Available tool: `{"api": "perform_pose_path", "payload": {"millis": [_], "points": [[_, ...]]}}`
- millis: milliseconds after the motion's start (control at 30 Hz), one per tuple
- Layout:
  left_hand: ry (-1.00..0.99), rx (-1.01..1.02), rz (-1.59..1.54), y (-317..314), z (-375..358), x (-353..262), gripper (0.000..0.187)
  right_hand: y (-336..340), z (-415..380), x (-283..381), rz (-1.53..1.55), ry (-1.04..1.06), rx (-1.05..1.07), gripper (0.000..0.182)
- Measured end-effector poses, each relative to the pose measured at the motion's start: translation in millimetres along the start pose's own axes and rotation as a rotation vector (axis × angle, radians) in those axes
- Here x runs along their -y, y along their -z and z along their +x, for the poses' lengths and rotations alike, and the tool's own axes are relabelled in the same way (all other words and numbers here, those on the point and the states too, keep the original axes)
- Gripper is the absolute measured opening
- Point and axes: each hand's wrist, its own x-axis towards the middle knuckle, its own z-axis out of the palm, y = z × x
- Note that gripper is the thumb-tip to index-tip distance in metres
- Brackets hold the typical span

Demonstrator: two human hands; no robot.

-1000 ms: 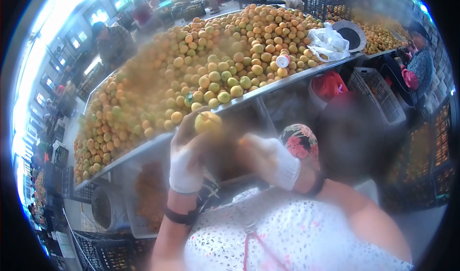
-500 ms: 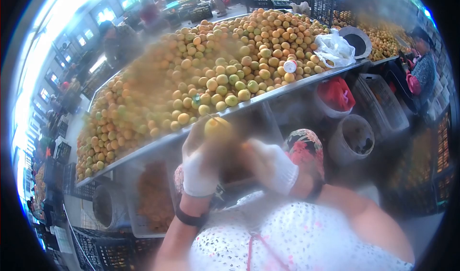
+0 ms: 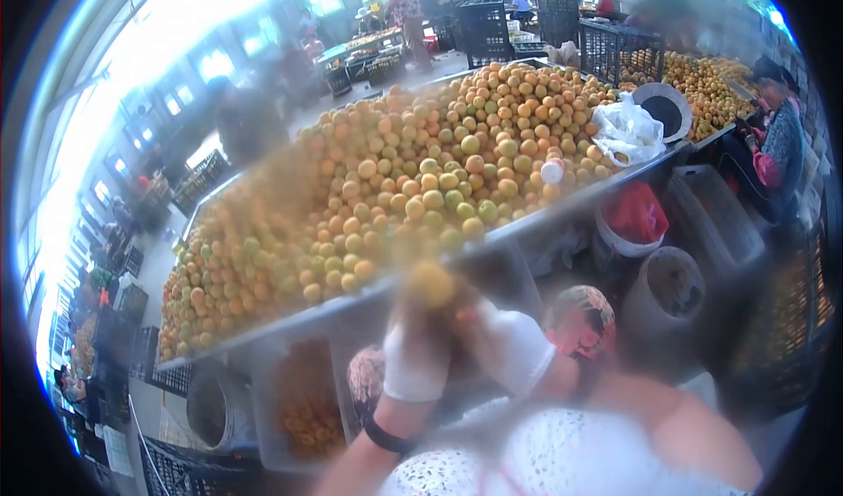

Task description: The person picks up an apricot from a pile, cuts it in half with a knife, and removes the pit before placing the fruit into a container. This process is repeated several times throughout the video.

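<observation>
My left hand [image 3: 416,360], in a white glove, is closed around a round yellow-orange fruit [image 3: 430,283] that looks like a persimmon. My right hand [image 3: 516,347], gloved too, is curled close beside it, and a blurred smear over the lens hides most of its fingers. Whether it holds a small tool I cannot make out. Both hands are above my lap, just in front of the metal edge of a sorting table [image 3: 527,222]. A large heap of similar fruit [image 3: 457,171] covers the table.
A white plastic bag [image 3: 628,132] and a round basin [image 3: 665,110] are on the table's right end. Below are a bucket with a red bag [image 3: 634,215], another bucket [image 3: 665,281] and a bin with orange-brown scraps [image 3: 307,408]. A person [image 3: 773,145] sits at right.
The view has tilted up, showing more of the room. My hands have come closer together, with the fruit still in the left one.
</observation>
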Motion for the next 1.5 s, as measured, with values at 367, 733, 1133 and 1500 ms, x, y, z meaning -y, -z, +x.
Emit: {"api": "perform_pose_path", "payload": {"millis": [367,733,1133,1500], "points": [[-0.179,0.005,0.287,14.5,39.3,10.4,0.052,-3.4,30.1,-17.8,0.26,-0.1,0.062,0.02],[-0.188,-0.028,0.436,32.7,51.9,9.9,0.063,-19.8,36.7,-22.5,0.316,-0.065,0.024,0.023],[-0.39,0.072,0.838,43.0,48.2,4.4,0.053,-21.1,33.2,-9.4,0.375,-0.064,0.017,0.024],[0.046,-0.187,-0.004,42.3,43.4,0.8,0.062,3.5,31.1,10.0,0.315,-0.098,0.002,0.014]]}}
